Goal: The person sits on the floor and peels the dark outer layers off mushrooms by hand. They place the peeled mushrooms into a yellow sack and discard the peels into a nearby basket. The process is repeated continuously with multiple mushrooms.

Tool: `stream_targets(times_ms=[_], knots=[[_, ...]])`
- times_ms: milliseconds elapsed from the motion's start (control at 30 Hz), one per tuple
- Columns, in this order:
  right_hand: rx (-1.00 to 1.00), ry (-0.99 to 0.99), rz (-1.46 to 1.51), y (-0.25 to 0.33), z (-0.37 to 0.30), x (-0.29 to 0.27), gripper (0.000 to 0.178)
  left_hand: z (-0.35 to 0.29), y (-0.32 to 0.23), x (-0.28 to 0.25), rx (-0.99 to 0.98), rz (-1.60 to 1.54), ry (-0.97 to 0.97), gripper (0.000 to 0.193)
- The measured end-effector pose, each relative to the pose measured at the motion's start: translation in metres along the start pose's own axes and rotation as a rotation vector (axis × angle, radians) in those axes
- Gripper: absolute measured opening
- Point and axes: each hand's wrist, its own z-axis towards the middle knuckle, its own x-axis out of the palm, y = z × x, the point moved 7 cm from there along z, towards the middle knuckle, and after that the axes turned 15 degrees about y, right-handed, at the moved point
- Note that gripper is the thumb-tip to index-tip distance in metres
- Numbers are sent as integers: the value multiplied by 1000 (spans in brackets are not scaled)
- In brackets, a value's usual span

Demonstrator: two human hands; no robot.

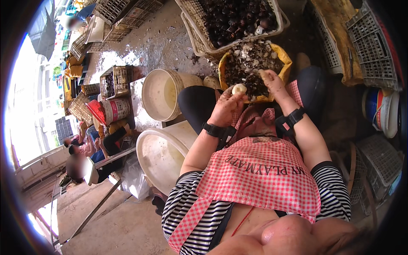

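A round, white peeled water chestnut (239, 89) is pinched in the fingertips of my left hand (226, 107). My right hand (274, 85) is a little apart from it, fingers closed; whatever they hold, if anything, I cannot make out. Both hands are over the near part of a yellow-rimmed container (285, 57), which holds dark peelings and white scraps (250, 57). Just beyond it stands a pale plastic crate (278, 29) filled with dark, unpeeled water chestnuts (236, 21).
Left of my knees stand a white bucket (151, 91) and a large pale tub (153, 157). Crates (372, 46) and a blue-and-white bucket (386, 112) line the right side. Farther left, other people (83, 165) sit near a red basket (97, 111). The far floor (144, 46) looks wet.
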Motion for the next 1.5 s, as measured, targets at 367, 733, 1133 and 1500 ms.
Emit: stream_targets(times_ms=[367, 733, 1133, 1500], knots=[[-318, 63, -695, 81, -46, 46, 55, 16, 21, -17, -50, -251, 107, 35], [-94, -20, -438, -5, -5, -6, 51, 13, 14, -20, -13, 240, 92, 32], [-214, 47, -536, 46, -26, 23, 48, -4, 5, 17, -64, -160, -5, 32], [-322, 158, -492, 74, -51, 56, 46, 0, 16, -14, -47, -242, 204, 35]])
